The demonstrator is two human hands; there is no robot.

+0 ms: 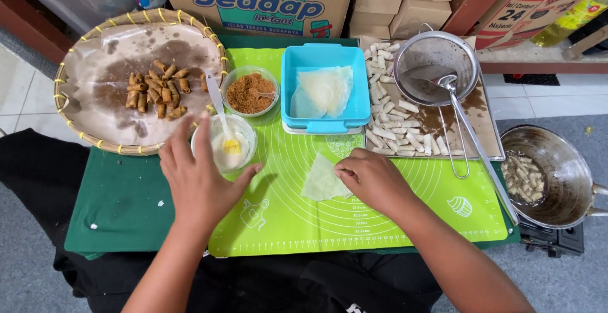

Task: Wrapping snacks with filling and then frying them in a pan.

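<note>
A thin pale wrapper sheet [322, 180] lies on the green silicone mat [297, 215]. My right hand [375, 180] presses its fingertips on the sheet's right edge. My left hand [197, 177] hovers with fingers spread over the mat's left side, just in front of a small clear bowl of white paste [244, 143] that holds a brush with a yellow tip [221, 120]. A second clear bowl with brown crumbly filling [251, 93] stands behind it. A blue tub [325, 88] with more wrapper sheets sits at the mat's back.
A woven tray [82, 66] lined with paper holds several fried brown rolls at the left. A metal tray [491, 132] with pale uncooked rolls and a wire skimmer [437, 66] is at the right. A wok [557, 174] of frying rolls sits far right. Cardboard boxes stand behind.
</note>
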